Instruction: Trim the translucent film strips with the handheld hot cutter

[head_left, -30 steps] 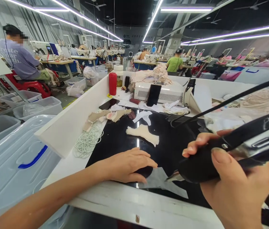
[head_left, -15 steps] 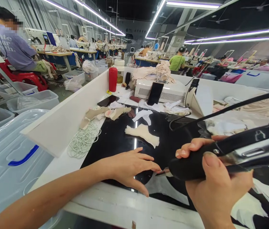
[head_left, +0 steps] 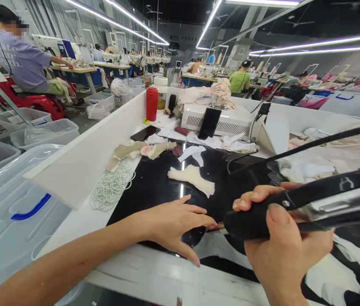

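My right hand (head_left: 290, 242) is wrapped around a bulky black hand tool (head_left: 253, 223) with a silver metal strip along its side. A narrow metal tip sticks out at its left end, low over the shiny black board (head_left: 154, 187). Right by that tip is the index fingertip of my left hand (head_left: 175, 223); whether they touch I cannot tell. The left hand is flat with fingers spread and grips nothing. Under the tip lies a thin white fabric piece (head_left: 222, 248), partly hidden by the hands. Beyond my left hand rests a cream cut piece (head_left: 194, 177).
Pale cord loops (head_left: 111, 187) and beige scraps (head_left: 125, 153) lie on the left. A propped phone (head_left: 209, 123), red bottle (head_left: 151, 104) and white vented box (head_left: 231, 123) stand behind. A black cable (head_left: 313, 144) crosses the right. A co-worker (head_left: 23, 68) sits far left.
My right hand and the black tool have shifted slightly left. The left hand stays nearly in place. The far-left co-worker's arm now reaches forward.
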{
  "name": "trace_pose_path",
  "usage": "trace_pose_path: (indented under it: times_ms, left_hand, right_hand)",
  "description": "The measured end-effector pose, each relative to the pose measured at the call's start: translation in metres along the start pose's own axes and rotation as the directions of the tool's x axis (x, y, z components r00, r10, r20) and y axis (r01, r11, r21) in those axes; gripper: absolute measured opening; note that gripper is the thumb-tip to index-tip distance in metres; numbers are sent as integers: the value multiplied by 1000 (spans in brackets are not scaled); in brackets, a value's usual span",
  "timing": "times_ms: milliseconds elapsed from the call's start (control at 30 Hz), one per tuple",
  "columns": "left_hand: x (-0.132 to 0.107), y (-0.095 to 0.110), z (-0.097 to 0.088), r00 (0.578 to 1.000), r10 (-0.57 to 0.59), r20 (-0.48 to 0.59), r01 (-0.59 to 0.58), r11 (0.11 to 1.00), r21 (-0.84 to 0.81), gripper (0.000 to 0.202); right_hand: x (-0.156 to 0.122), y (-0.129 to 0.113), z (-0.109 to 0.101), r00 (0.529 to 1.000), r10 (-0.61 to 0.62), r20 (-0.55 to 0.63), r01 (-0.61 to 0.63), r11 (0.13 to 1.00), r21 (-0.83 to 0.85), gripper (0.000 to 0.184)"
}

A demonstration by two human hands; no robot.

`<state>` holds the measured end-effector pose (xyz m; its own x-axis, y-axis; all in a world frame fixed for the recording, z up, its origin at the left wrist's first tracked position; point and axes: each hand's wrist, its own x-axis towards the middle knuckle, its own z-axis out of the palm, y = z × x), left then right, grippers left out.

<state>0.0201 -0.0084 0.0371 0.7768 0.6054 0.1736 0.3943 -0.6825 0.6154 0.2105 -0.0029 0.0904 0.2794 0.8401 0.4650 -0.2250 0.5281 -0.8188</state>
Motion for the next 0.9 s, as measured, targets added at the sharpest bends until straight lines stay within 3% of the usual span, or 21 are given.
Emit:
trace_pose_path:
  times_ms: [667,900]
  left_hand:
    - [-2,3,0,998,-47,35,45,997,67,76]
    - [0,-2,1,994,-76,85,74,997,23,88]
  right_hand:
    - [-12,-4,-1,997,12,74,-17,998,59,37]
    - [-18,-7,0,993,39,110,-52,991,122,41]
